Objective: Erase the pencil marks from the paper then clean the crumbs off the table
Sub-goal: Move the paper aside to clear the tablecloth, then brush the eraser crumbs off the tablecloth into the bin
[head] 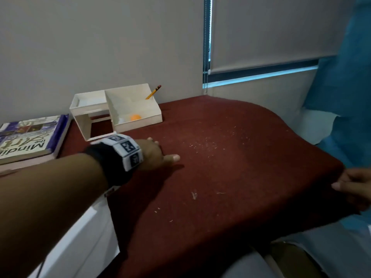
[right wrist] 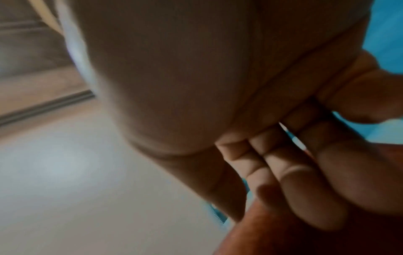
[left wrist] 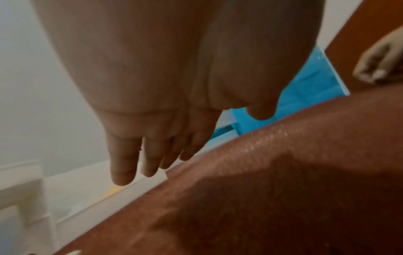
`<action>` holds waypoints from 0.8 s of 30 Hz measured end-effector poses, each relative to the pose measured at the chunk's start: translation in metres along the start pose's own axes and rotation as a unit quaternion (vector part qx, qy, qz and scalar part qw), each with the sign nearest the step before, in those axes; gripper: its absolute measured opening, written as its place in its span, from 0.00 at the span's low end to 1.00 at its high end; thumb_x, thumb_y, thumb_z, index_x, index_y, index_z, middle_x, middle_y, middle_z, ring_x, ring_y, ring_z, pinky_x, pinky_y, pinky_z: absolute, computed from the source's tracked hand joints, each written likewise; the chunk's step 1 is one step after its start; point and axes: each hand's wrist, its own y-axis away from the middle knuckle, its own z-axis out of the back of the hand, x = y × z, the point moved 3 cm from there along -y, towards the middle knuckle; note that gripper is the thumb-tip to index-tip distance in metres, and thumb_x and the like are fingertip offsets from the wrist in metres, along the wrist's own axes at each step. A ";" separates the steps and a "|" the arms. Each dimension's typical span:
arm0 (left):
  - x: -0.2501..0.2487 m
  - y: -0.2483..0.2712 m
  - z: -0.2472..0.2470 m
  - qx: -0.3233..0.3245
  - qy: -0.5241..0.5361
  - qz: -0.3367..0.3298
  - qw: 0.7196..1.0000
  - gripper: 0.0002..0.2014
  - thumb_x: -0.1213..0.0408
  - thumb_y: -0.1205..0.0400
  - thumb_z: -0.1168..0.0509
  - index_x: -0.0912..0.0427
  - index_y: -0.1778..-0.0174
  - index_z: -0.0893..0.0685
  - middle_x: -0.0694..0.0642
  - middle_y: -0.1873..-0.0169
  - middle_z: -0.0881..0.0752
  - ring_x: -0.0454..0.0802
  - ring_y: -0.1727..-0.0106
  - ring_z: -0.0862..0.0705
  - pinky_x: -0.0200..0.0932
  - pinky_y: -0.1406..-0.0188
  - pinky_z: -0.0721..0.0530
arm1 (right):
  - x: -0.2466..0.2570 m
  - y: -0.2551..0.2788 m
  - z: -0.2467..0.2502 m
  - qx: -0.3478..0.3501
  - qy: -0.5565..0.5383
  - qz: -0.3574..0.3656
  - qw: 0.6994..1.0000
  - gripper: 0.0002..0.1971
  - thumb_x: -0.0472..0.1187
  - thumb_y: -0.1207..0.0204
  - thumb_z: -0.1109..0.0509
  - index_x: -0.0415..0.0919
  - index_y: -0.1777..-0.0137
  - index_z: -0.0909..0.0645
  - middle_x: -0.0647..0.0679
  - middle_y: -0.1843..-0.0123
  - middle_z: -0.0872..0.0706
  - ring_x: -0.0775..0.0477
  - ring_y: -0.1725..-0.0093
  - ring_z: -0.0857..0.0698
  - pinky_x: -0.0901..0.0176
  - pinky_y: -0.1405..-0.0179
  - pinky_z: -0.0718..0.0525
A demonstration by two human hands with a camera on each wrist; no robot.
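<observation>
A dark red cloth point(head: 230, 167) with a coarse, felt-like nap covers the table, its far edge rounded and its near edge drooping in a soft fold. Pale, thread-thin crumbs point(head: 202, 145) are scattered over the cloth's middle, with a few more flecks nearer its front. No paper can be made out on the cloth.

The left hand point(head: 154, 155) reaches over the cloth's left part with straight fingers held together, gripping nothing; whether the fingertips touch the weave cannot be told. The right hand point(head: 353, 187) is at the cloth's right edge, fingers bent over the hem and thumb above, seemingly pinching the fabric.

At the cloth's back left corner stands a white box point(head: 133, 109) of thin stiff board, holding a small orange ball point(head: 136, 117) and a yellow pencil point(head: 153, 92) leaning on its wall. Left of the cloth lies a glossy paperback book point(head: 30, 135).
</observation>
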 end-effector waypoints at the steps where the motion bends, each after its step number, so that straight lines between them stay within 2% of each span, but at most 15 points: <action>1: -0.012 -0.006 -0.007 0.017 -0.002 0.000 1.000 0.51 0.24 0.23 0.61 0.60 0.13 0.53 0.61 0.14 0.53 0.60 0.14 0.48 0.59 0.18 0.50 | -0.031 -0.015 -0.003 -0.007 0.012 -0.010 1.000 0.12 0.37 0.21 0.24 0.35 0.65 0.16 0.38 0.78 0.16 0.44 0.82 0.19 0.59 0.79 0.17; 2: -0.024 -0.011 -0.012 0.024 -0.004 -0.002 1.000 0.55 0.21 0.26 0.61 0.61 0.13 0.57 0.63 0.14 0.55 0.63 0.14 0.50 0.62 0.17 0.51 | -0.050 -0.022 -0.009 -0.002 0.018 -0.017 1.000 0.13 0.40 0.24 0.21 0.37 0.67 0.18 0.39 0.79 0.18 0.44 0.83 0.21 0.54 0.75 0.14; 3: -0.036 -0.013 -0.014 0.027 0.002 0.002 1.000 0.59 0.18 0.30 0.61 0.61 0.14 0.60 0.64 0.14 0.58 0.65 0.14 0.51 0.64 0.17 0.51 | -0.060 -0.029 -0.016 -0.026 0.004 -0.026 0.999 0.16 0.40 0.27 0.18 0.39 0.70 0.21 0.40 0.81 0.21 0.44 0.85 0.23 0.50 0.75 0.14; 5: -0.055 -0.010 -0.017 0.032 0.003 -0.015 0.999 0.62 0.16 0.33 0.61 0.61 0.14 0.63 0.65 0.15 0.61 0.66 0.14 0.54 0.66 0.17 0.53 | -0.060 -0.030 -0.027 -0.041 -0.021 -0.049 0.998 0.21 0.34 0.25 0.21 0.38 0.75 0.27 0.41 0.84 0.24 0.46 0.86 0.26 0.58 0.79 0.22; 6: -0.066 -0.003 -0.019 0.033 -0.001 -0.047 0.998 0.61 0.16 0.33 0.61 0.59 0.14 0.64 0.63 0.15 0.62 0.66 0.14 0.55 0.66 0.18 0.53 | -0.048 -0.027 -0.031 -0.046 -0.023 -0.079 0.996 0.21 0.33 0.24 0.23 0.37 0.75 0.27 0.41 0.84 0.24 0.47 0.85 0.26 0.62 0.80 0.26; 7: -0.077 0.006 -0.020 0.038 -0.006 -0.093 0.995 0.60 0.16 0.33 0.60 0.56 0.14 0.65 0.60 0.15 0.63 0.64 0.14 0.56 0.67 0.18 0.54 | -0.039 -0.026 -0.036 -0.057 -0.023 -0.092 0.994 0.19 0.35 0.23 0.24 0.36 0.73 0.25 0.41 0.83 0.23 0.46 0.83 0.25 0.63 0.80 0.29; 8: -0.087 0.016 -0.021 0.043 -0.011 -0.143 0.989 0.59 0.16 0.34 0.60 0.52 0.14 0.64 0.56 0.15 0.64 0.60 0.14 0.57 0.67 0.18 0.54 | -0.035 -0.023 -0.041 -0.038 -0.023 -0.117 0.992 0.16 0.37 0.22 0.24 0.34 0.70 0.22 0.40 0.80 0.21 0.45 0.80 0.23 0.62 0.78 0.29; 10: -0.093 0.030 -0.012 0.063 0.035 -0.219 0.973 0.57 0.15 0.35 0.59 0.45 0.14 0.58 0.47 0.14 0.61 0.52 0.14 0.56 0.66 0.17 0.53 | -0.035 -0.023 -0.051 -0.007 -0.021 -0.145 0.989 0.14 0.39 0.22 0.24 0.30 0.64 0.17 0.37 0.74 0.16 0.40 0.74 0.19 0.57 0.74 0.24; 11: -0.088 0.029 -0.004 0.057 0.067 -0.231 0.969 0.57 0.15 0.37 0.59 0.43 0.14 0.54 0.46 0.14 0.57 0.50 0.14 0.53 0.64 0.17 0.51 | -0.037 -0.024 -0.056 0.020 -0.012 -0.151 0.988 0.14 0.39 0.22 0.23 0.29 0.63 0.16 0.35 0.72 0.14 0.38 0.71 0.16 0.54 0.72 0.21; 13: -0.064 0.012 0.013 -0.008 0.092 -0.191 0.977 0.61 0.14 0.40 0.61 0.46 0.14 0.48 0.50 0.13 0.52 0.52 0.14 0.47 0.62 0.17 0.46 | -0.035 -0.025 -0.064 0.065 0.011 -0.150 0.986 0.15 0.40 0.22 0.23 0.29 0.64 0.15 0.36 0.71 0.12 0.39 0.70 0.14 0.56 0.71 0.18; 15: -0.035 -0.012 0.025 -0.058 0.061 -0.088 0.993 0.59 0.17 0.35 0.62 0.52 0.13 0.49 0.55 0.13 0.54 0.57 0.14 0.47 0.60 0.17 0.45 | -0.027 -0.023 -0.070 0.102 0.030 -0.148 0.983 0.15 0.42 0.21 0.24 0.30 0.63 0.15 0.40 0.73 0.12 0.44 0.73 0.16 0.61 0.76 0.20; 17: -0.022 -0.027 0.025 -0.035 0.035 -0.013 0.999 0.56 0.21 0.31 0.63 0.56 0.13 0.53 0.59 0.14 0.56 0.61 0.14 0.50 0.61 0.16 0.48 | -0.018 -0.019 -0.080 0.137 0.034 -0.142 0.980 0.16 0.45 0.21 0.24 0.31 0.62 0.16 0.44 0.74 0.13 0.47 0.76 0.17 0.63 0.78 0.22; 18: -0.024 -0.031 0.022 -0.014 0.023 -0.004 1.000 0.58 0.20 0.33 0.64 0.57 0.13 0.56 0.60 0.14 0.56 0.63 0.14 0.51 0.61 0.17 0.49 | -0.011 -0.016 -0.086 0.154 0.043 -0.137 0.978 0.16 0.46 0.21 0.24 0.32 0.61 0.15 0.45 0.74 0.14 0.49 0.76 0.17 0.64 0.78 0.23; 21: -0.051 -0.029 0.008 0.024 0.014 -0.054 0.998 0.66 0.16 0.42 0.65 0.58 0.13 0.61 0.61 0.14 0.59 0.64 0.14 0.53 0.63 0.17 0.51 | 0.006 -0.009 -0.101 0.189 0.101 -0.100 0.972 0.16 0.49 0.21 0.25 0.36 0.62 0.14 0.48 0.71 0.14 0.57 0.76 0.18 0.68 0.75 0.23; 24: -0.090 -0.008 0.001 0.055 -0.019 -0.153 0.987 0.66 0.14 0.43 0.63 0.53 0.15 0.66 0.56 0.15 0.65 0.59 0.14 0.58 0.67 0.17 0.51 | 0.008 -0.004 -0.119 0.245 0.135 -0.095 0.955 0.14 0.51 0.20 0.26 0.42 0.63 0.16 0.51 0.69 0.14 0.58 0.75 0.19 0.69 0.77 0.24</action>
